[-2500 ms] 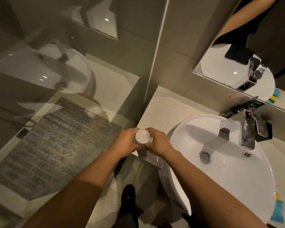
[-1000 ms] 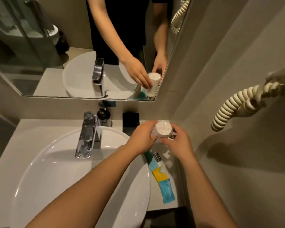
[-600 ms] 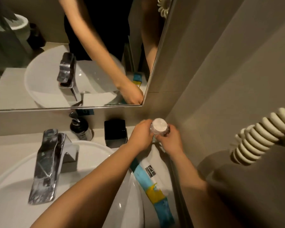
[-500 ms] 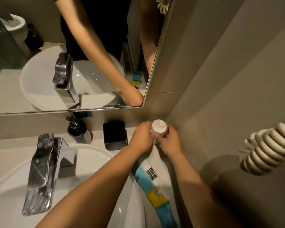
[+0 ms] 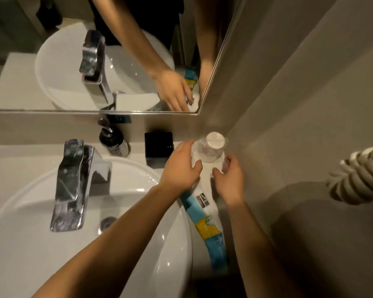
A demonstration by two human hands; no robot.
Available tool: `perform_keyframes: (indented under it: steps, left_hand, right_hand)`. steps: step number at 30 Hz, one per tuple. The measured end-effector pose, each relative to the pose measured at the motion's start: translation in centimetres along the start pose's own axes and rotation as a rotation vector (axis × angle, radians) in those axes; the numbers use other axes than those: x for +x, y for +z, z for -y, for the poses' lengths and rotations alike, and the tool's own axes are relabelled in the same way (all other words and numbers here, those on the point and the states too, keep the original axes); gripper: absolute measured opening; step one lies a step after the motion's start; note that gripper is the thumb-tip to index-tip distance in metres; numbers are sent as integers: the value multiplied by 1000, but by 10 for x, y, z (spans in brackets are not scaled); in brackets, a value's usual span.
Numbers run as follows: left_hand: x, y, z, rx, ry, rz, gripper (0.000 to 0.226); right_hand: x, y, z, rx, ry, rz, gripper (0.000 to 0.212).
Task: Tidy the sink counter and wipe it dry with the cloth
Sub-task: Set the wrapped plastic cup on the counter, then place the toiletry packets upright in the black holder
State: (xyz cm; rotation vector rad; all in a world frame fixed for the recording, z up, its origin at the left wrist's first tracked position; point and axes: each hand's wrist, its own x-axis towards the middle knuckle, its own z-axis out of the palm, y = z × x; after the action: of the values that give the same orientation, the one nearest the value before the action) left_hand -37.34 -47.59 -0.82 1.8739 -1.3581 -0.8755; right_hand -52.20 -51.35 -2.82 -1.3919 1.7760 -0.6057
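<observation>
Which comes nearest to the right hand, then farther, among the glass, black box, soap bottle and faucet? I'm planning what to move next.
1. Glass: in the back corner, just beyond the right hand.
2. Black box: left of the glass, at the wall.
3. Soap bottle: farther left.
4. Faucet: farthest left, over the basin.

No words, numbers or brand names can be read anywhere. The one mark is a small dark square emblem with pale lines across it (too blurred to make out as letters) on the white part of the flat packet lying on the counter at about five o'clock from the basin. Its blue and yellow panels carry faint, illegible print.
</observation>
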Motion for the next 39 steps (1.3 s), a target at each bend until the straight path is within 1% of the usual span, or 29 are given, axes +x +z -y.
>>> perform_keyframes:
  steps: [3,4,7,10,12,14,18,20,23,25,29,34,36,37,39]
  left_hand:
    - [-48,-20,15,23,62,-129,47]
    - [-62,-27,22,55,59,-171,42]
    - [-85,-46,43,170,-55,-238,37]
    - [-87,-56,67,363,-159,-277,45]
    - [-86,-54,77,453,-228,-270,53]
    - [-85,-48,82,482,-267,-240,64]
    - [-84,-40,87,517,-294,-205,79]
    - [-85,-36,88,516,-303,-205,83]
    - [-87,-31,89,552,-309,-214,83]
    - [-86,-30,90,573,-313,-206,83]
    - [-86,-29,91,588,-321,-185,83]
    - [-86,-29,91,615,-322,-170,84]
    - [-86,-30,91,629,-326,-167,84]
    - [-85,-30,91,636,-328,-165,84]
    - [-85,-31,91,653,-327,-158,84]
  right_hand:
    - [-32,1,-26,-165,-32,68,36]
    - [-40,1,-34,-225,-53,97,31]
    - [-59,1,-46,-353,-107,198,18]
    - [-67,7,-39,-451,-112,285,6]
    - [-68,13,-33,-503,-113,333,10]
    - [-68,18,-27,-568,-123,376,19]
    - [-63,29,-19,-700,-150,405,31]
    - [-62,31,-18,-715,-142,419,33]
    - [-62,34,-18,-739,-130,438,30]
    - [-63,36,-18,-728,-115,443,28]
    - [-62,35,-22,-601,-67,435,20]
    - [-60,18,-18,-250,-12,409,8]
    - [-62,7,-11,-112,-42,412,4]
    - [-62,2,-8,-60,-72,422,6]
    - [-60,-8,-1,-32,-162,410,7]
